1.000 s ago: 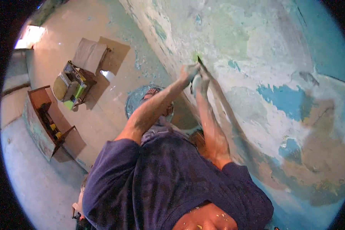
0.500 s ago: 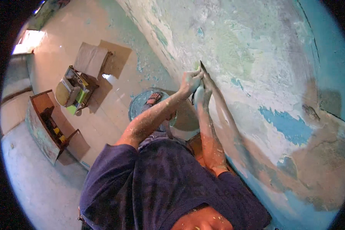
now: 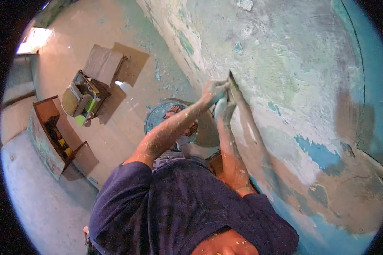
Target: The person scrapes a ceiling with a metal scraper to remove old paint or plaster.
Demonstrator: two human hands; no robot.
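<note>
My left hand [image 3: 215,92] and my right hand [image 3: 225,108] are close together against the wall, both closed, the left a little farther up. Between them they grip a thin tool, apparently a scraper; only its dark pointed tip [image 3: 230,75] shows past the fingers, at the wall surface. The handle is hidden by my hands. Pale dust coats the fingers, and flakes speckle both forearms. The wall [image 3: 268,63] is patchy white and green, with a small blue-green patch [image 3: 238,47] beyond the tip and a larger blue patch [image 3: 319,154] to the right.
Under my sandalled feet is a round bluish support [image 3: 151,123]. Paint flakes litter the floor [image 3: 127,110] along the wall. Left stand a cloth-covered piece of furniture [image 3: 103,63], a crate-like holder with several things [image 3: 86,95], and an open wooden cabinet [image 3: 49,136].
The view has shifted slightly. Both hands, still together on the tool, are a little nearer the small blue-green patch. More of my feet shows below my left forearm.
</note>
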